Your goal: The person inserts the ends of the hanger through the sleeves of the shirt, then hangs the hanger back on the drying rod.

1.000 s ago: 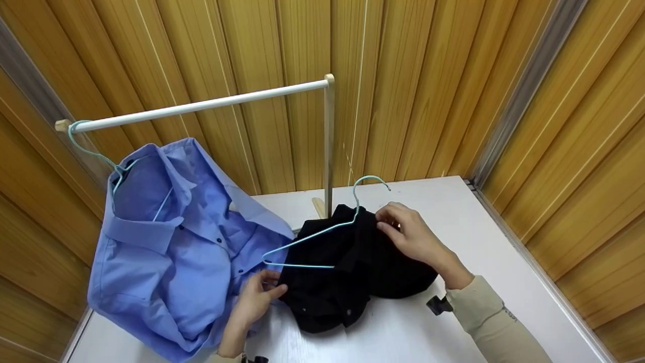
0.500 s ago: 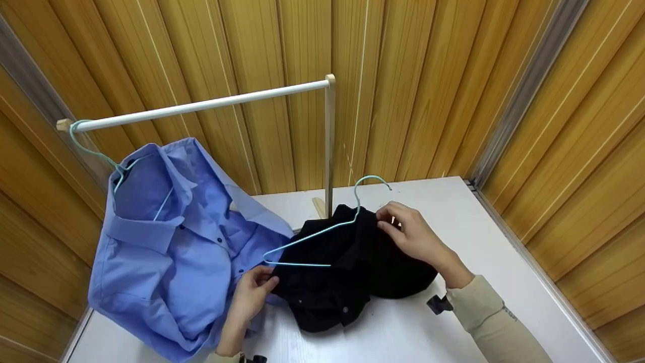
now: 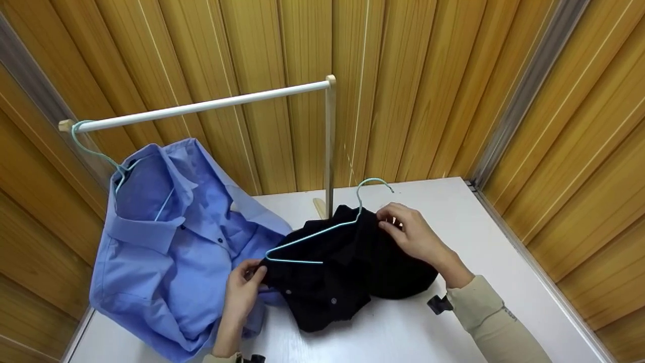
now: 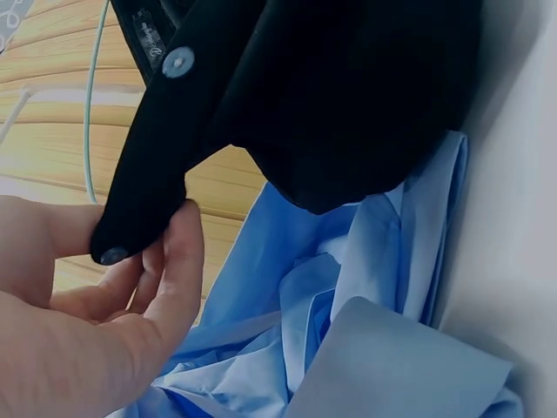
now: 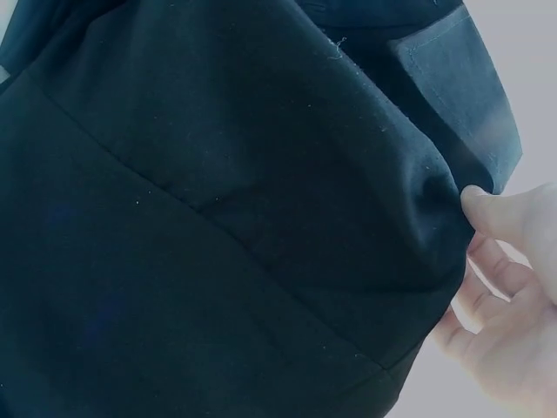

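Note:
A black buttoned shirt [image 3: 312, 287] is bunched on the table, with a light-blue wire hanger [image 3: 312, 235] partly inside it. The hanger's left arm lies bare over the cloth, its right arm is hidden in the shirt, and its hook stands up at the back. My left hand [image 3: 243, 290] pinches the shirt's left front edge, close to the hanger's left corner. In the left wrist view, that edge [image 4: 148, 174] carries buttons and sits between thumb and fingers. My right hand [image 3: 410, 231] pinches the shirt near the collar; in the right wrist view, thumb and fingers grip the dark cloth [image 5: 261, 218].
A blue shirt [image 3: 196, 282] on another hanger [image 3: 95, 151] hangs at the left end of the white rail [image 3: 201, 106]. The rack's upright post [image 3: 329, 151] stands behind the black shirt. Wood-patterned walls [image 3: 413, 91] enclose the white table [image 3: 393, 333].
My left hand has moved left and slightly up, drawing the black shirt's front edge toward the hanger's left corner. The right hand keeps its grip in nearly the same place.

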Available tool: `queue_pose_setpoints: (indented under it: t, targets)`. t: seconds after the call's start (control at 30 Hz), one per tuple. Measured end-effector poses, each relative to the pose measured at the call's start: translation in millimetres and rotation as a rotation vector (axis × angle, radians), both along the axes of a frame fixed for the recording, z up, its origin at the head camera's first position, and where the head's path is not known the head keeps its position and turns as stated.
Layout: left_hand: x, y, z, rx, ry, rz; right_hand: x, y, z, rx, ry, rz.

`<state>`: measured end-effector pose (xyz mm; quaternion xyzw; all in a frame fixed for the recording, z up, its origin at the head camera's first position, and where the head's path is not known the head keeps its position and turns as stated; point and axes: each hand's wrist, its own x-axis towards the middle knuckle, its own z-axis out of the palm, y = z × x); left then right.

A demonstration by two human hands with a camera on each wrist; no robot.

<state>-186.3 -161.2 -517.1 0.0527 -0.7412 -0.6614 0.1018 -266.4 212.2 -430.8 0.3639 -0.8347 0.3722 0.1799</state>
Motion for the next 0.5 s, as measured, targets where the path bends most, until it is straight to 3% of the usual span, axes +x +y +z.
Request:
queue_pose_setpoints:
  t: [0.13, 0.5]
  targets:
    - [0.0, -2, 3.5, -0.001, 0.006, 0.067, -0.6, 0, -1.0, 0.002, 0.0, 0.0]
    - [0.8, -9, 14.1, 0.017, 0.054, 0.146, -3.4, -3, -6.1, 0.007, 0.074, 0.024]
